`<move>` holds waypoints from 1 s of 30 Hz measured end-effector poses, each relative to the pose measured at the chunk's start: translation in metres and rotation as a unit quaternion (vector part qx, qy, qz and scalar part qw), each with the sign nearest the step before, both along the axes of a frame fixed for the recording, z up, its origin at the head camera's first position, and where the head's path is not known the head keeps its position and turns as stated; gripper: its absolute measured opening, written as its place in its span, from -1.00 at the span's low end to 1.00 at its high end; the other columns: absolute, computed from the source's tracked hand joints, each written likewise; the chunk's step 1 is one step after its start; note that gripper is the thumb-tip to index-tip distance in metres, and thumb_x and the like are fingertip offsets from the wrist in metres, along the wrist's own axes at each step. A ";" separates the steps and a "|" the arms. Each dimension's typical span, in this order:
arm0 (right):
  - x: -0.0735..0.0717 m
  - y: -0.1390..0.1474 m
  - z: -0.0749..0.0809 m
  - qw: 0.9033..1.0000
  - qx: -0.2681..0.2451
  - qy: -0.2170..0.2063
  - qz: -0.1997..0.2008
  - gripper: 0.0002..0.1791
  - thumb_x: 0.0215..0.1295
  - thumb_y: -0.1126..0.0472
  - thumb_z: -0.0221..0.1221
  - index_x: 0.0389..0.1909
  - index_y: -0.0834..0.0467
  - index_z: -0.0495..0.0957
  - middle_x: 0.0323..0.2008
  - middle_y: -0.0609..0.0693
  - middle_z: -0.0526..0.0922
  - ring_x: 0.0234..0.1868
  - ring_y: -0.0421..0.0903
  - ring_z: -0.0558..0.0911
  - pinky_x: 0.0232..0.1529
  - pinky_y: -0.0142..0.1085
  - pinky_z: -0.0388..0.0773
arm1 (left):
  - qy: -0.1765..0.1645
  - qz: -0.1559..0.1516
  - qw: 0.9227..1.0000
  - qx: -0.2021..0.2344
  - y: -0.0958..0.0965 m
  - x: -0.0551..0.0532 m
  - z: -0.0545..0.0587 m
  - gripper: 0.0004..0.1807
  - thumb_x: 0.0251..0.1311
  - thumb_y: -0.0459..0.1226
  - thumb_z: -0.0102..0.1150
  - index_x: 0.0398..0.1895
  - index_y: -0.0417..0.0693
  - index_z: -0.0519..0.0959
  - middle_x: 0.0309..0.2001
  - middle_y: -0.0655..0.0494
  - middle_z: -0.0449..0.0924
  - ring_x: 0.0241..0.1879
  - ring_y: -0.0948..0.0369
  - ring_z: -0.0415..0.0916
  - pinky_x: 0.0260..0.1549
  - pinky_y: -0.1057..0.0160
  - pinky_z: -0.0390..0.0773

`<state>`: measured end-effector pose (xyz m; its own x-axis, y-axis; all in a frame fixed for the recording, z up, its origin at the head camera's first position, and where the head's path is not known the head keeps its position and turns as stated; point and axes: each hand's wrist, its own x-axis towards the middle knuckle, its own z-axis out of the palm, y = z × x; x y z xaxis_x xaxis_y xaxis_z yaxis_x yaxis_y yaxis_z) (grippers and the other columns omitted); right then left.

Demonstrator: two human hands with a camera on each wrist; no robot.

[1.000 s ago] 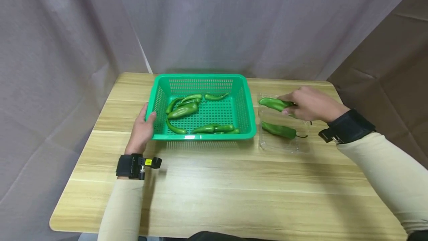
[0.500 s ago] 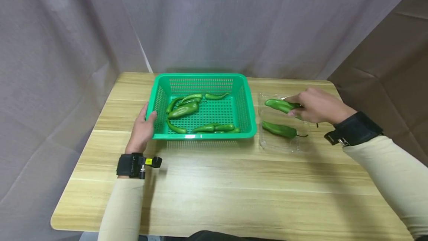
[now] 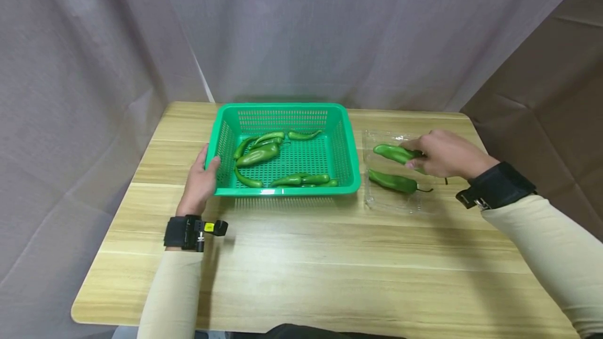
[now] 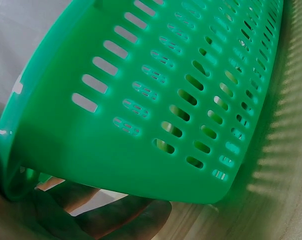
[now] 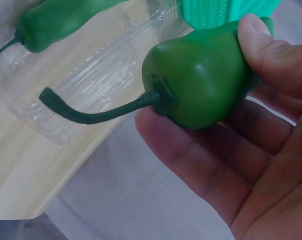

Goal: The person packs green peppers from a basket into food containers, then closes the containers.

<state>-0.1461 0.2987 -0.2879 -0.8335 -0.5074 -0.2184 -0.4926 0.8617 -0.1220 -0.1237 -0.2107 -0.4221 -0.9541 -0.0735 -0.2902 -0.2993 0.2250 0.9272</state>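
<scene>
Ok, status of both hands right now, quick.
Left hand: closed on the rim of the green basket.
Right hand: holding a green pepper between thumb and fingers.

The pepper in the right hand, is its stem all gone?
No, in the right wrist view a long, curved stem sticks out from the end of the pepper that the right hand holds.

From my end, the right hand (image 3: 445,155) covers part of the held pepper (image 3: 392,153), the near rim of the green basket (image 3: 249,192) partly hides the near peppers (image 3: 316,179), and I can't trace the right edge of the clear tray (image 3: 391,203)
</scene>
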 end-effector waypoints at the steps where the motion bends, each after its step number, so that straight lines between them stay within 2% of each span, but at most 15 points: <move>1: 0.000 0.001 -0.001 1.000 0.000 -0.002 0.002 -0.49 0.32 0.16 0.41 0.25 0.25 0.64 -0.47 -0.10 0.62 -0.52 -0.18 0.43 -0.40 -0.26 0.38 | -0.001 -0.001 1.000 0.001 0.000 0.000 0.000 -0.29 0.66 0.02 -0.28 0.73 0.25 -0.21 0.73 0.08 -0.20 0.68 -0.06 -0.14 0.57 -0.26 0.07; 6: 0.001 0.001 -0.006 1.000 -0.002 -0.007 0.003 -0.58 0.32 0.15 0.41 0.15 0.21 0.69 -0.50 -0.13 0.58 -0.51 -0.19 0.42 -0.39 -0.25 0.38 | -0.006 -0.001 1.000 0.003 0.001 0.001 -0.001 -0.29 0.66 0.00 -0.26 0.73 0.27 -0.21 0.73 0.08 -0.19 0.66 -0.06 -0.08 0.56 -0.23 0.12; 13: 0.003 0.000 -0.009 1.000 -0.010 -0.011 0.005 -0.80 0.32 0.19 0.40 -0.09 0.12 0.71 -0.50 -0.12 0.57 -0.51 -0.19 0.43 -0.39 -0.28 0.39 | -0.005 0.001 1.000 -0.005 0.001 0.000 0.002 -0.29 0.66 -0.01 -0.27 0.73 0.24 -0.22 0.73 0.09 -0.23 0.70 -0.03 -0.23 0.61 -0.23 -0.03; 19: 0.004 0.001 -0.013 1.000 -0.014 -0.023 0.003 -0.76 0.32 0.20 0.40 -0.03 0.15 0.71 -0.49 -0.13 0.59 -0.51 -0.20 0.45 -0.40 -0.30 0.39 | -0.005 -0.001 1.000 -0.007 0.000 0.000 0.001 -0.29 0.67 -0.01 -0.29 0.73 0.26 -0.24 0.73 0.11 -0.25 0.70 -0.02 -0.24 0.62 -0.23 -0.05; 25: 0.004 0.002 -0.018 1.000 -0.022 -0.017 0.011 -0.86 0.29 0.19 0.42 -0.19 0.09 0.69 -0.53 -0.17 0.54 -0.52 -0.22 0.43 -0.40 -0.31 0.38 | -0.002 -0.001 1.000 -0.004 0.000 0.000 0.001 -0.29 0.67 0.00 -0.28 0.73 0.25 -0.22 0.73 0.08 -0.22 0.68 -0.05 -0.17 0.59 -0.24 0.04; 30: 0.004 0.002 -0.022 0.999 -0.024 -0.020 0.014 -0.86 0.30 0.19 0.42 -0.19 0.09 0.69 -0.54 -0.17 0.51 -0.53 -0.23 0.41 -0.39 -0.31 0.38 | -0.005 -0.001 1.000 -0.002 0.001 0.001 0.002 -0.29 0.66 0.01 -0.28 0.73 0.29 -0.23 0.73 0.10 -0.23 0.69 -0.03 -0.19 0.59 -0.24 0.02</move>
<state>-0.1417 0.3002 -0.3103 -0.8099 -0.5412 -0.2261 -0.5104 0.8402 -0.1829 -0.1232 -0.2100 -0.4199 -0.9516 -0.0731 -0.2985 -0.3073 0.2298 0.9234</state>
